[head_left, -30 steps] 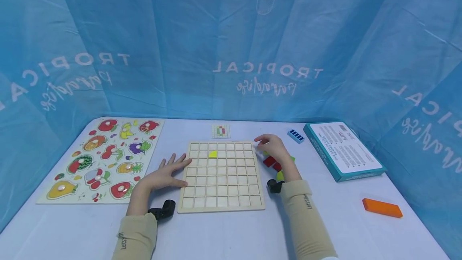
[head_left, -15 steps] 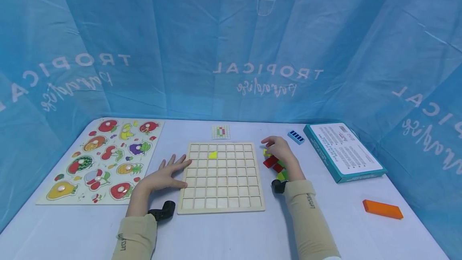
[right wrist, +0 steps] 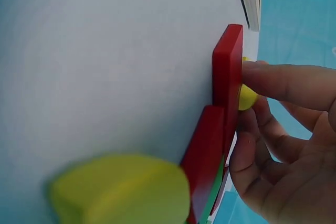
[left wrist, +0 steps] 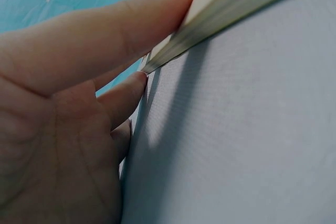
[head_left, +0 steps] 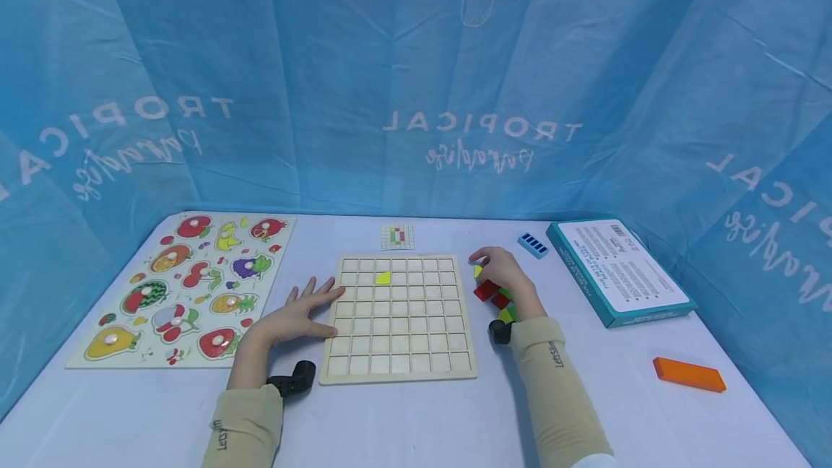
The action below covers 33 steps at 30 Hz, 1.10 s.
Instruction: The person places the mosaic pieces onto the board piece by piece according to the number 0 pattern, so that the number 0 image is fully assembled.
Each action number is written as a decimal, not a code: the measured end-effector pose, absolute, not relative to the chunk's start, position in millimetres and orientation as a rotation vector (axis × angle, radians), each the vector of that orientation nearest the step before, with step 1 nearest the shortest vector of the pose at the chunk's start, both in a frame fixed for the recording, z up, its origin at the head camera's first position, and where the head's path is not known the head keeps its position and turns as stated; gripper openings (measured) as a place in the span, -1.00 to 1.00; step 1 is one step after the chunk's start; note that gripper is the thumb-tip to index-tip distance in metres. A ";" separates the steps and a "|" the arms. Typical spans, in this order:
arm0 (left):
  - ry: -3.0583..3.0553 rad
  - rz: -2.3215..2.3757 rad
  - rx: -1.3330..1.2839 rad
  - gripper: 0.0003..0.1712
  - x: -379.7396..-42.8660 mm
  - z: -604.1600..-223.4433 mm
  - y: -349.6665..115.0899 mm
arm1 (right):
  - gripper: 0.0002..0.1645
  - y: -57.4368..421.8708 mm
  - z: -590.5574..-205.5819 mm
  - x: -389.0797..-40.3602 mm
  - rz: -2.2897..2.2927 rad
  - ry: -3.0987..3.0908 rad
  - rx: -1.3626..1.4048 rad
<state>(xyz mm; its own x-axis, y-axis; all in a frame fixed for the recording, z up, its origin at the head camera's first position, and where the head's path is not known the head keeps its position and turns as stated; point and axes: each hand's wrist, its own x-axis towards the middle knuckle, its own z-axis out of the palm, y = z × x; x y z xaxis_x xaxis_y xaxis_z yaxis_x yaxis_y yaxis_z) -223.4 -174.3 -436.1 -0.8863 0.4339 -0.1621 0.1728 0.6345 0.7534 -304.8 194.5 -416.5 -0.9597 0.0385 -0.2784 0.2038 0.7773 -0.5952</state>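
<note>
The left hand (head_left: 295, 318) rests on the left edge of the wooden grid board (head_left: 399, 323), fingers spread, gripping nothing. One yellow tile (head_left: 383, 278) sits in a cell near the board's far side. Just off the right edge, the right hand (head_left: 502, 271) has its fingers drawn narrow, pinching a yellow piece (right wrist: 248, 97). A red block (right wrist: 227, 61) crowds right up to those fingers and partly hides the piece from the wrist; a second red block (right wrist: 205, 150), green pieces (head_left: 511, 312) and another yellow piece (right wrist: 123, 190) lie bunched toward the wrist.

Farther off on the tabletop (head_left: 403, 425) I see a small pattern card (head_left: 397, 237) beyond the board, a fruit puzzle (head_left: 180, 292) to the left, and to the right a blue item (head_left: 534, 245), a teal box (head_left: 617, 273) and an orange block (head_left: 689, 374).
</note>
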 end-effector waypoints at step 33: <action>2.518 1.126 0.502 -0.01 -224.0 -437.4 -176.0 | -0.72 160.7 -405.5 -298.5 -1.262 2.673 0.167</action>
<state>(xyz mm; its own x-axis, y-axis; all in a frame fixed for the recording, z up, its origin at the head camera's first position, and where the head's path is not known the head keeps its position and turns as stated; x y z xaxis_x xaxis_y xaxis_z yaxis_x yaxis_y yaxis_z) -224.0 -176.0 -437.4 -0.8809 0.4459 -0.1584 0.1792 0.6242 0.7605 -298.5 160.7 -405.5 -0.9775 0.0242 -0.2096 0.1772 0.6332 -0.7534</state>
